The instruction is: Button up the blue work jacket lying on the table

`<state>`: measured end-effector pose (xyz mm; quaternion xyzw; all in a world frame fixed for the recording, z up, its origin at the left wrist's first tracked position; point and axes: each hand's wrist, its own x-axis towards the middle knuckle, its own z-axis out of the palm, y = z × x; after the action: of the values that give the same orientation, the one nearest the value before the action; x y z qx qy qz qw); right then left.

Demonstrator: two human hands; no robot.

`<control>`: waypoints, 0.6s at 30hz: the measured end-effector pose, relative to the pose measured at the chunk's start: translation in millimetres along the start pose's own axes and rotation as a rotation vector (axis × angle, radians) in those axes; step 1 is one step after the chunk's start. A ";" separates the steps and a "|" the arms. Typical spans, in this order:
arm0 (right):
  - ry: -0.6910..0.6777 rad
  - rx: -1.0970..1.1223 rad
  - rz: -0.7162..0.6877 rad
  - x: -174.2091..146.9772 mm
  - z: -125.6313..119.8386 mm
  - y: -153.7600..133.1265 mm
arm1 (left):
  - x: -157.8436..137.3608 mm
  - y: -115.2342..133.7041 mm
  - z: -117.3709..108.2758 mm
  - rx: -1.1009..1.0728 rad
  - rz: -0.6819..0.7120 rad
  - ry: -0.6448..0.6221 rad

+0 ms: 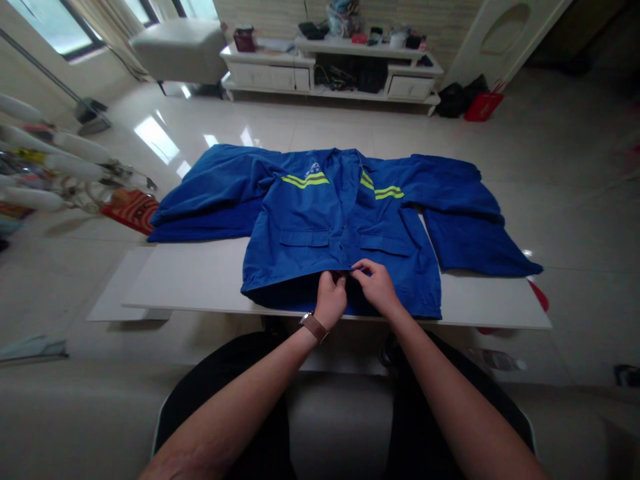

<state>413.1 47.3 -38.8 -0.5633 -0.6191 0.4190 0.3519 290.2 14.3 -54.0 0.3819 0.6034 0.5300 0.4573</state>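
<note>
A blue work jacket [305,220] with yellow-green stripes lies front side up across a white table [190,280], its sleeves spread to both sides. The bottom hem faces me and is lifted a little at the middle, with the dark inside showing beneath. My left hand [332,297], with a watch [314,327] on its wrist, is closed on the hem near the front opening; its fingertips are partly under the cloth. Just right of it, my right hand [375,283] pinches the hem edge between thumb and fingers.
Beyond the table stands a white TV cabinet [270,77] with assorted items on it. A grey padded seat [180,50] is at the back left. A red paper bag [131,210] stands by the left sleeve. On the floor at right lies a plastic bottle [500,360].
</note>
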 end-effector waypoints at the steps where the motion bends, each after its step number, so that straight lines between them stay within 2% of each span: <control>1: 0.000 0.064 0.078 2.6 0.9 2.5 | 0.5 0.4 -0.4 -0.001 0.006 -0.009; 3: 0.004 0.148 0.184 6.1 1.7 5.6 | 2.0 0.5 -1.8 -0.027 0.003 -0.046; 6: 0.001 0.168 0.196 6.4 1.2 4.6 | 4.1 0.4 -4.4 -0.117 -0.027 -0.108; 9: 0.023 0.101 0.108 2.4 -0.4 -0.7 | 3.3 2.6 -4.9 -0.184 -0.079 -0.115; 12: 0.068 -0.044 -0.020 -2.3 -2.5 -5.4 | -0.8 6.9 -2.7 -0.192 -0.189 -0.128; 15: -0.012 -0.160 -0.075 -5.5 -5.9 -7.5 | -6.2 12.2 -4.8 -0.150 -0.328 -0.155; 17: -0.139 -0.188 -0.090 -6.6 -8.9 -7.9 | -9.6 18.5 -13.7 -0.004 -0.427 -0.297; 18: -0.213 -0.203 -0.097 -7.1 -10.4 -7.9 | -11.1 23.3 -21.0 0.103 -0.467 -0.447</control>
<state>420.2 41.4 -27.1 -0.5177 -0.7186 0.3942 0.2452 272.8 1.1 -29.0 0.3627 0.5855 0.2826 0.6676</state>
